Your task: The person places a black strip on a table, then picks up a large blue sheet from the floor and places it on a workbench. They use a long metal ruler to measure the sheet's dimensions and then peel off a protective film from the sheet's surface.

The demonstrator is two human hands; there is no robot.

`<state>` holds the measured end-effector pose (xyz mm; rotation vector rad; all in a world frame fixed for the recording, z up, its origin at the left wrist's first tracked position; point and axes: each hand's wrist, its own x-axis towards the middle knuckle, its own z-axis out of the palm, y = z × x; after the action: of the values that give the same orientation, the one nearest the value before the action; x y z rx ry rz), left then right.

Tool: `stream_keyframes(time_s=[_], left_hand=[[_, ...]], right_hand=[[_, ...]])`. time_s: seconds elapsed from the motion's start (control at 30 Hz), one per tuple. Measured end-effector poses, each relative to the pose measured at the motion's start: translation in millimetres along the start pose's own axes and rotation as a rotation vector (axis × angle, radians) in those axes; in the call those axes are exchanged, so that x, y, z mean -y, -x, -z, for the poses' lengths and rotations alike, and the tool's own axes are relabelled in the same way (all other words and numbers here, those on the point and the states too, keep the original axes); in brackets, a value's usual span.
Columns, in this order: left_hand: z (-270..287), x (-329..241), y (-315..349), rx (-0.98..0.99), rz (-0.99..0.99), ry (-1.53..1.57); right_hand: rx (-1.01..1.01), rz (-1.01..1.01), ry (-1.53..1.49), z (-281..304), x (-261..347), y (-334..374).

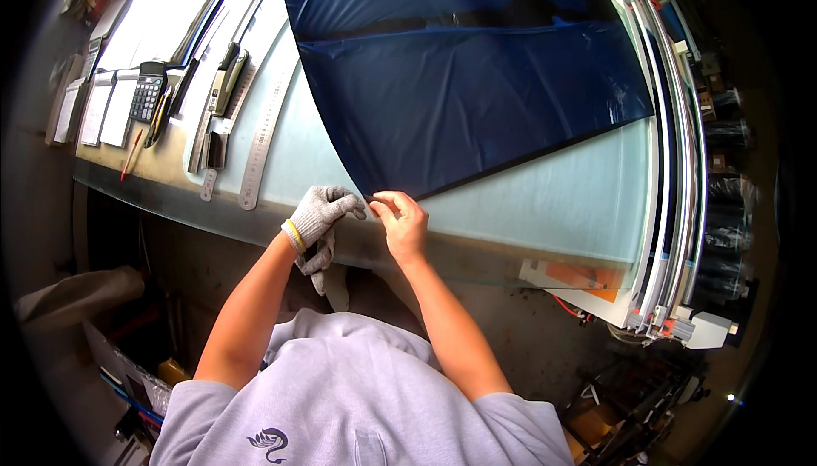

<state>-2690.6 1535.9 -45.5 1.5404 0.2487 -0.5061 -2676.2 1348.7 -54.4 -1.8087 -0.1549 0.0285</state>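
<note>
At the glass table (545,211) edge, gloved left hand (319,211) and bare right hand (402,221) pinch the blue film (468,83) corner.

Blue film (459,83) top cut off; corner hidden under fingers (387,207).

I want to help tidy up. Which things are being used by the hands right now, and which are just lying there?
In use:
left hand in a knit glove
right hand, bare
dark blue film, pinched at its corner
glass table

Lying about:
calculator
steel ruler
red pencil
papers
</note>
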Motion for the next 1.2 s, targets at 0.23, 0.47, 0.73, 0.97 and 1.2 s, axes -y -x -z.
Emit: stream_keyframes(time_s=[0.23,0.47,0.73,0.97,1.2], left_hand=[[-0.4,-9.6,1.9,-0.021,0.091,0.022],[-3.3,-13.8,4.5,-0.012,0.031,0.03],[-2.5,-8.3,3.7,0.012,0.096,-0.108],[-3.8,-5.8,3.2,-0.013,0.063,-0.054],[10.1,-43.5,29.8,-0.149,0.009,0.093]], right_hand=[[-0.048,0.05,0.036,11.2,11.3,-1.2],[-0.023,-0.167,-0.069,-6.8,3.0,2.1],[-0.011,0.096,0.243,-12.0,-7.3,4.6],[0.026,0.109,0.1,4.2,-13.0,3.2],[0.148,0.324,0.472,81.5,1.2,26.8]])
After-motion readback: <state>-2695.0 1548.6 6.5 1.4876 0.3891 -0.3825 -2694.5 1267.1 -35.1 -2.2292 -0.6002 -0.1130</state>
